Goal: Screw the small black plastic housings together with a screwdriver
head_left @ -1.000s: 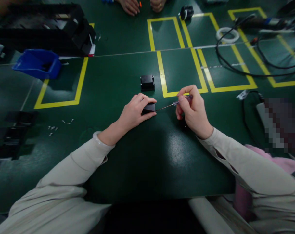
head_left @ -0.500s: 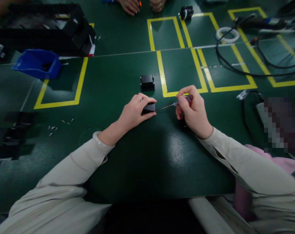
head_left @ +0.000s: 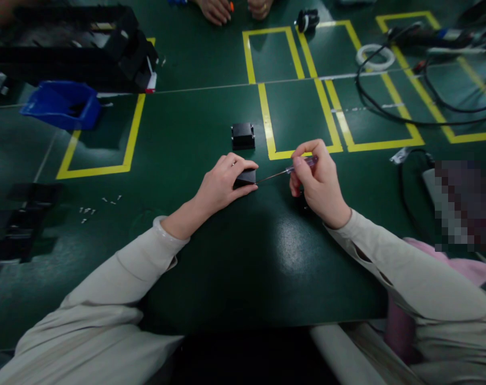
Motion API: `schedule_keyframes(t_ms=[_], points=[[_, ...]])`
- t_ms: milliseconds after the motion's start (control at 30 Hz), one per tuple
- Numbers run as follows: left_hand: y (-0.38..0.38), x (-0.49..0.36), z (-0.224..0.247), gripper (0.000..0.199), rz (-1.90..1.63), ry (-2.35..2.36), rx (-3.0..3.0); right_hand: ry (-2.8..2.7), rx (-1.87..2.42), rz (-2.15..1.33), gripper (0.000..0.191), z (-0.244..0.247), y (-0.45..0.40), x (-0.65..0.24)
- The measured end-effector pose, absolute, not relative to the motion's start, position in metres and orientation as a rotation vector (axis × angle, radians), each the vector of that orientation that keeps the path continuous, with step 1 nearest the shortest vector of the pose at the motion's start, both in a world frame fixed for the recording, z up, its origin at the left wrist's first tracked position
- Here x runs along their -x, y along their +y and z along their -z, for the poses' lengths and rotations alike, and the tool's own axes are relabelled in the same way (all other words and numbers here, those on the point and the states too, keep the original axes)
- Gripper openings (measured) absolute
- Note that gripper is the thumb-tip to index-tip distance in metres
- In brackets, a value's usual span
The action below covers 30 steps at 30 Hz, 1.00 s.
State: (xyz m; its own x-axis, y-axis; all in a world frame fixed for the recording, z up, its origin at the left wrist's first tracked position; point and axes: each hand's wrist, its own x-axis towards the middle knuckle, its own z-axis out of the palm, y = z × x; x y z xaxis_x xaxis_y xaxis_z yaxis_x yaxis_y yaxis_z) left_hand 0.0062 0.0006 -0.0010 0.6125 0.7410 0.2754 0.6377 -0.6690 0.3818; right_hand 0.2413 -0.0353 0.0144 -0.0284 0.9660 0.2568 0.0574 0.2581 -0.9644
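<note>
A: What lay nearest to the wearer?

B: A pale left sleeve [head_left: 122, 267] and a matching right sleeve [head_left: 411, 283], reaching in over a green table [head_left: 235, 262]. A pink cloth [head_left: 465, 270] showed beside the right one.

A: And on the left, a little farther in?

B: Some black parts [head_left: 22, 227], blurred near the edge, then a few small screws [head_left: 87, 210] scattered between them and the left hand [head_left: 221, 181].

A: What were that hand's fingers doing?

B: They were clamped on a black block [head_left: 246, 178] — thumb on the near side, forefinger on the far side. The block was near the middle, straight in front of the person.

A: The right hand [head_left: 318, 184]?

B: Its fingers were closed round the handle of a screwdriver [head_left: 290, 169]. The shaft slanted down to the left, its tip at the block's right end; whether it sat in a screw, I couldn't tell.

A: Beyond that?

B: A second block [head_left: 243, 135], just past the first, and yellow tape [head_left: 267, 123] marking out boxes. A blue bin [head_left: 50, 115] stood to the left, a white ring [head_left: 373, 67] lay to the right — and at the far side rested a co-worker's hands [head_left: 214, 10].
</note>
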Motion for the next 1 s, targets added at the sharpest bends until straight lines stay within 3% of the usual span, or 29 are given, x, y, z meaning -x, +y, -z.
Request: schedule_keyframes(t_ms=[733,1000], points=[[0.0014,-0.0066,0.0000,0.039,-0.597,1.133,-2.592,-1.413,1.063,-0.980,0.032,-0.0168,-0.0356,-0.2414],[0.0010,-0.0060,0.0007,0.039,-0.609,1.124,-2.598,-1.387,1.055,-0.994,0.026,-0.0170,-0.0360,-0.2402]])
